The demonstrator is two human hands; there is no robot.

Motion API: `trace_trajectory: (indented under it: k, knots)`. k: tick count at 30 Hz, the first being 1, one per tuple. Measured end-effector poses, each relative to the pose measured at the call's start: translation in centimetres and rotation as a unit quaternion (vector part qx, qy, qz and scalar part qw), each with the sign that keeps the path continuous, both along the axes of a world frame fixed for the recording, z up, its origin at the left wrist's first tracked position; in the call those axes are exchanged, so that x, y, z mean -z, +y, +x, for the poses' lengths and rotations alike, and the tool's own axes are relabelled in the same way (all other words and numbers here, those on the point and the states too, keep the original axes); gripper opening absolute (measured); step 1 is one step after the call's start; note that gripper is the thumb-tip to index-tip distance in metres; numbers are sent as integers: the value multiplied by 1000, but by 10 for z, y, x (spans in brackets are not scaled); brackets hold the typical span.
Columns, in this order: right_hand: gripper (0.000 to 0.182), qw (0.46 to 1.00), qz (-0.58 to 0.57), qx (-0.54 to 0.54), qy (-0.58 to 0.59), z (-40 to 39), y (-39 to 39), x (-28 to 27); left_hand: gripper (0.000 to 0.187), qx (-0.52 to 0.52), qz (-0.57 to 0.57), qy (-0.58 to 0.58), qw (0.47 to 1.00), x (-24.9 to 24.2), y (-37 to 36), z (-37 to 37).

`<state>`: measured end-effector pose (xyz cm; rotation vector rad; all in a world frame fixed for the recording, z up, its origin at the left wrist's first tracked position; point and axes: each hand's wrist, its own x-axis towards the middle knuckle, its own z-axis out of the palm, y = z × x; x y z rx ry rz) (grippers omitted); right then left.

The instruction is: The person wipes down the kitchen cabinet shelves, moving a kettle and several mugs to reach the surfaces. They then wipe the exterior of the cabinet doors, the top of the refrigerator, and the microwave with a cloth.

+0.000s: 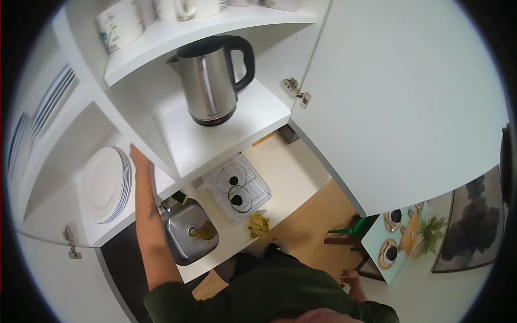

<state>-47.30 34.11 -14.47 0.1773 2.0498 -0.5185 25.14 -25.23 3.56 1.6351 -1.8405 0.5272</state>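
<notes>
Left arm raised into the open white cabinet; left hand (138,154) at the right side of the stacked plates (105,185), close to the upright divider (121,121). Fingers small and partly lost against the shelf: cannot tell how far open they are, whether they touch the stack, or whether they have hold of anything. Right hand (350,278) low, well apart from the cabinet, near the dining table (395,272); fingers look loosely curled, nothing visible in them, though too small to be certain

Plates, the things nearest the left hand, lie flat in a pile on the lower shelf. As far along as can be judged: pile is inside the cabinet, fairly even; kettle (207,81) stands upright on its own shelf, mugs (119,27) above, more plates (54,102) on edge at far left. Not closed up: right door (409,107) and left door (54,274) both stand open

Below: two glass lids (239,199) on the drying rack (264,191), yellow cloth (259,226) beside it on the tabletop (291,161), sink (186,250) next to that
</notes>
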Motion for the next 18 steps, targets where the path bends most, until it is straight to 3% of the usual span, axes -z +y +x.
trace_trajectory:
  k: [1,2,3,4,5,6,7,8,9,11,13,14,16,18]
  knots:
    - [25,995,-93,43,-17,-11,10,4,25,-59,71,22,996,-38,57,-46]
    - [27,979,-183,86,-35,-27,20,9,29,-90,122,15,988,-33,84,-55]
    - [30,969,-247,19,1,-46,20,16,35,-90,78,-20,993,-51,129,-85]
    - [33,950,-307,-49,38,-61,15,19,34,-63,90,27,994,-62,162,-104]
    - [29,920,-385,23,74,-52,-14,-7,33,-36,104,74,991,-65,186,-117]
    - [29,916,-391,73,46,-78,-42,-5,33,3,151,198,969,-60,207,-122]
    - [36,807,-499,315,16,-69,-88,-33,33,41,195,317,927,-59,219,-128]
    - [41,828,-554,81,10,-70,-104,-86,32,77,188,337,919,-67,222,-144]
    - [47,801,-561,192,79,-39,-143,-155,31,111,180,358,909,-78,225,-164]
    - [56,698,-698,158,10,-35,-185,-221,34,134,70,297,943,-98,205,-201]
    - [68,533,-823,-31,-195,-81,-204,-218,39,122,-29,188,974,-111,165,-223]
    - [78,606,-788,-6,-111,-67,-210,-240,38,107,1,143,984,-98,134,-217]
    - [93,641,-758,-98,-67,-77,-216,-236,38,3,101,142,985,-47,84,-209]
    - [99,676,-720,-154,-34,-71,-223,-227,37,-16,45,84,995,-31,67,-234]
